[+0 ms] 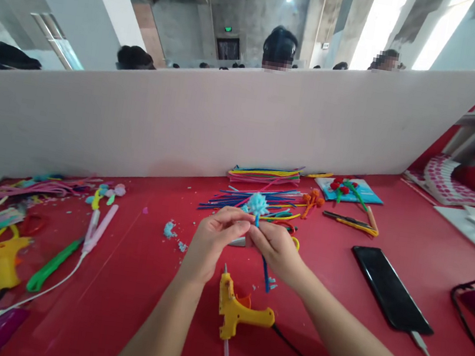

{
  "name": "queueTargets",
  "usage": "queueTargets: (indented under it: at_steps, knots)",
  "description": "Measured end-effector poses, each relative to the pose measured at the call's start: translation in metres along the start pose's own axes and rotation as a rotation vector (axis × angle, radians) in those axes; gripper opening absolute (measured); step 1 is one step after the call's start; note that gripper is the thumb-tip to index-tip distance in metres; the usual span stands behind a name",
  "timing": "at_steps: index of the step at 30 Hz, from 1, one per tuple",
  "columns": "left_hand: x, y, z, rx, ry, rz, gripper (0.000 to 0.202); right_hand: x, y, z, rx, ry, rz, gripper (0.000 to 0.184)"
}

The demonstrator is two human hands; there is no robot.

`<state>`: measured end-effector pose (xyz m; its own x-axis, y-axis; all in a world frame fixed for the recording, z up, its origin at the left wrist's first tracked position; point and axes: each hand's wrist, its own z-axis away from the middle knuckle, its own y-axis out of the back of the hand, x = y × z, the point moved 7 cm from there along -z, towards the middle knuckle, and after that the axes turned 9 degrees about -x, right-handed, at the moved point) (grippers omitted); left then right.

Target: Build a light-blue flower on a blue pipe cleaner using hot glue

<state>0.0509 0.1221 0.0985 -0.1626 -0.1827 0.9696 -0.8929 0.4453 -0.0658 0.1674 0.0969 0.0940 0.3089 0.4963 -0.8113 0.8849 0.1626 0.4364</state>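
The left hand and the right hand both pinch the blue stem, close to each other. The fluffy flower is just above them; the stem's lower end hangs below the right hand.

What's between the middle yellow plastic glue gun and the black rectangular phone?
In the head view, the bare right forearm crosses between glue gun and phone, with red tabletop showing either side.

1 lt-blue pom-pom, 2 ylw glue guns, 1 blk phone.
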Motion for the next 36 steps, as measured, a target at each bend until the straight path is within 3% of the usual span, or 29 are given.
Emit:
queueTargets:
  at_steps: [3,7,11,16,21,25,29,32,36]
  knots:
    - [-0.001,-0.002,0.007,-0.017,-0.019,-0.030,0.003,0.000,-0.007,0.001,-0.027,0.083,0.133,0.036]
    - [0.015,-0.007,0.017,-0.010,-0.197,-0.180,0.007,0.005,-0.013,0.003,-0.028,0.169,0.292,0.034]
    - [0.025,-0.009,0.025,-0.022,-0.256,-0.272,0.008,0.012,-0.015,0.005,-0.084,0.212,0.439,0.031]
    - [0.008,-0.007,0.029,-0.057,-0.095,0.015,0.014,0.031,-0.015,0.007,-0.155,0.161,0.560,0.027]
    - [-0.029,-0.002,0.026,0.119,0.174,0.383,0.013,0.062,-0.018,0.002,-0.251,-0.008,0.600,0.020]
    - [-0.034,0.010,0.019,0.197,0.209,0.435,0.017,0.085,-0.009,-0.002,-0.300,-0.147,0.563,0.026]
    - [-0.023,0.028,0.013,0.254,0.184,0.412,0.018,0.094,0.025,-0.001,-0.162,-0.266,0.465,0.027]
    - [-0.019,0.029,0.012,0.219,0.198,0.332,0.016,0.086,0.045,0.003,-0.058,-0.277,0.343,0.030]
    - [-0.028,0.018,0.019,0.175,0.239,0.239,0.014,0.060,0.047,0.002,-0.015,-0.201,0.151,0.058]
